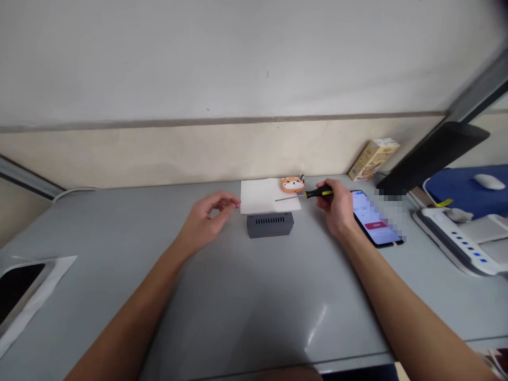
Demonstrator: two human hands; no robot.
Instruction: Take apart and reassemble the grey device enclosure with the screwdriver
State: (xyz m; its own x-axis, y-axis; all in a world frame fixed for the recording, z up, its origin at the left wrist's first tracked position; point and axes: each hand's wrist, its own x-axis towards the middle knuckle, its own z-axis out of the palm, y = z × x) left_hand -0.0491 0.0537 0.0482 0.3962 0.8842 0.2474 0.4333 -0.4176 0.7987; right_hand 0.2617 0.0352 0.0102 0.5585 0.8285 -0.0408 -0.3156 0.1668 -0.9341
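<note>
My right hand [335,207] is closed round the black and yellow handle of a screwdriver [319,192], whose thin shaft points left over a white paper [262,196]. My left hand [208,219] is at the paper's left edge, thumb and fingertips curled toward each other; whether something tiny is between them cannot be made out. A dark grey slotted box [270,225] stands on the grey table between my hands, just in front of the paper. An orange and white animal-faced case [292,184] rests at the paper's back right.
Beside my right forearm lies a lit phone [375,219]. Farther right are a carton [373,159], a black column [432,156], a white and grey device with blue buttons [468,241] and a white mouse [489,181]. A dark-screened device [19,288] lies at the left edge.
</note>
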